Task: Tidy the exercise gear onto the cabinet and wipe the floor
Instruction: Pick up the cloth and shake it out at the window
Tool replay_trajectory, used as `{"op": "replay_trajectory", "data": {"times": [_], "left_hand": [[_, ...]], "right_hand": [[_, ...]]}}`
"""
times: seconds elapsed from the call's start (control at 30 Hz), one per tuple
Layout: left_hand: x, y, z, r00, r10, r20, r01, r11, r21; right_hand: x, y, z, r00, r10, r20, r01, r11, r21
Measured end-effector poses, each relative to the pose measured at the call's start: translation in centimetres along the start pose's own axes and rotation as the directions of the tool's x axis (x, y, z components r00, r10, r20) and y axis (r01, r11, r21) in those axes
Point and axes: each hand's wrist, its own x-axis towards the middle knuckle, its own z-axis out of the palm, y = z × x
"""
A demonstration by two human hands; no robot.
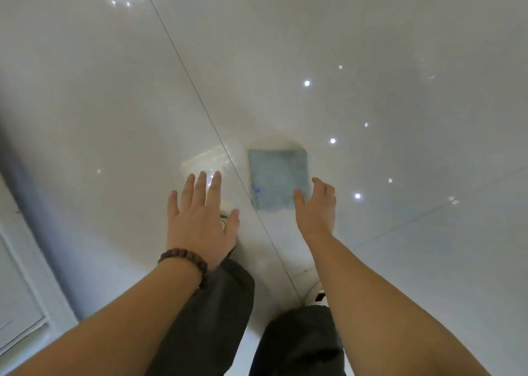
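From the head view, the floor-wiping part of the task looks to be the step in hand. A folded blue cleaning cloth (278,180) lies flat on the glossy white tiled floor (371,61), just right of a dark grout line (200,104) that runs diagonally across the tiles. The right hand (315,207) hovers at the cloth's near right corner, fingers loosely spread and holding nothing; whether the fingertips touch the cloth cannot be told. The left hand (200,221) is held out flat with fingers straight and spread, empty, left of the grout line, with a brown beaded bracelet (184,261) on its wrist.

The next move, as I judge it, calls for the right hand to drop onto the cloth, press or grip it, and sweep it over the tiles. No exercise gear appears here.

Around: the person's dark trouser legs (217,312) fill the lower middle, with a light shoe (315,294) peeping out by the right leg. A white cabinet edge (20,290) shows at the lower left, possibly the one the task means. Ceiling lights reflect as bright spots on the floor. Nothing stands between the right hand and the cloth; the person's own feet sit close to the patch to be wiped and may need shifting.
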Motion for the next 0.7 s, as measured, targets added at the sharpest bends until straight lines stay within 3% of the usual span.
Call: {"op": "replay_trajectory", "data": {"times": [0.23,0.37,0.53,0.7], "left_hand": [[2.4,-2.1,5.6,1.0,-0.006,0.0,0.006,1.0,-0.003],[2.6,-2.2,5.6,1.0,-0.009,-0.003,0.009,1.0,0.014],[1.2,-0.5,2.6,1.0,0.006,-0.021,-0.007,1.0,-0.013],[-2.2,2.4,-4.7,0.999,0.025,-0.03,-0.025,1.0,-0.006]], "right_hand": [[5.4,1.2,6.3,0.986,0.118,-0.118,-0.133,0.983,-0.128],[6.1,0.2,6.9,0.978,0.193,-0.076,-0.191,0.981,0.027],[3.6,-1.7,4.2,0.998,0.038,-0.056,-0.042,0.997,-0.064],[-2.5,-4.5,-3.1,0.987,-0.147,-0.068,0.139,0.985,-0.102]]}}
